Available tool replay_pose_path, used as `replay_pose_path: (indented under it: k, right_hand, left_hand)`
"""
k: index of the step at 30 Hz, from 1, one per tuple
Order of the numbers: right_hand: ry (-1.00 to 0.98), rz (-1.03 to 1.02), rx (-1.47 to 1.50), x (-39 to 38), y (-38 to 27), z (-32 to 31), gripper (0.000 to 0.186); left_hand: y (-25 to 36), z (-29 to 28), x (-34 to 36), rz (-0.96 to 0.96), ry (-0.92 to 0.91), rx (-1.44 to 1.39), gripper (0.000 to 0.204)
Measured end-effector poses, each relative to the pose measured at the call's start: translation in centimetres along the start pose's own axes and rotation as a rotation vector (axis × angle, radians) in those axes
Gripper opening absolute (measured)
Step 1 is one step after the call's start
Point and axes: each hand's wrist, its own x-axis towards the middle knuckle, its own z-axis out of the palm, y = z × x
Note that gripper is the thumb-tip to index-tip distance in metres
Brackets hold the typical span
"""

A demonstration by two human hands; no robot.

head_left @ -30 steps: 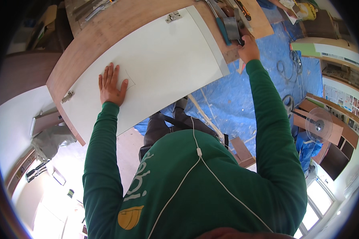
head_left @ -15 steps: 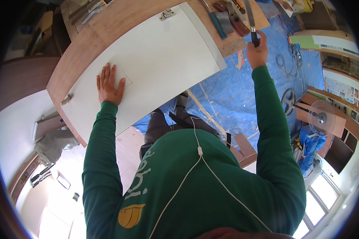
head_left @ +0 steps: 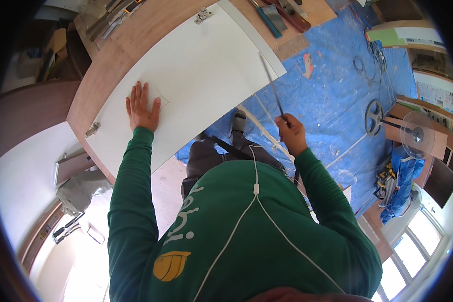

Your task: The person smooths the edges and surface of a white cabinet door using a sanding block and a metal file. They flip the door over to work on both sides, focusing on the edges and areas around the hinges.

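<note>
Panel [head_left: 199, 70], upper left, is best pinned flat under the left hand [head_left: 145, 112], fingers spread; right of centre, a slim tool [head_left: 273, 90] is gripped in the curled right hand [head_left: 293, 135].

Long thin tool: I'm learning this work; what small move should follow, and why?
Perhaps steady the long thin tool at the near edge of the white panel: the right grip holds it, its shaft crosses that edge in view, and the left grip lies flat on the panel.

White lettering [head_left: 175, 238] on green sweatshirt [head_left: 267, 226]
</note>
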Motion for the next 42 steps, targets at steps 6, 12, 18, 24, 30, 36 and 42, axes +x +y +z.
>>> replay_pose_path:
  k: [6, 12, 18, 24, 30, 36, 42]
  right_hand:
    - [0.009, -0.114, 0.022, 1.2, 1.2, 5.0, 0.032]
    - [0.078, -0.063, 0.360, 4.2, -1.8, 11.9, 0.030]
    - [0.270, -0.063, 0.448, 3.6, -0.9, 15.1, 0.027]
    - [0.316, -0.030, 0.483, -0.9, 0.0, 21.5, 0.026]
    - [0.269, -0.067, 0.454, -5.4, 1.4, 26.8, 0.030]
    - [0.276, -0.025, 0.423, -7.0, -0.3, 23.5, 0.029]
    - [0.412, -0.133, 0.103, -7.5, 4.1, 16.1, 0.031]
  left_hand:
    - [-0.4, 0.0, -0.2, 0.009, 0.008, -0.014, 0.068]
    - [-0.4, 0.3, 0.2, 0.015, -0.002, -0.013, 0.069]
    - [-0.6, 0.9, -0.2, 0.029, 0.012, -0.068, 0.071]
    - [-1.2, 1.0, -0.4, 0.042, 0.022, -0.118, 0.070]
    - [-1.4, 1.0, -0.4, 0.064, 0.010, -0.111, 0.070]
    - [-1.3, 0.9, -0.3, 0.045, -0.035, -0.070, 0.071]
    - [-0.9, 1.0, -0.1, 0.047, -0.040, -0.038, 0.071]
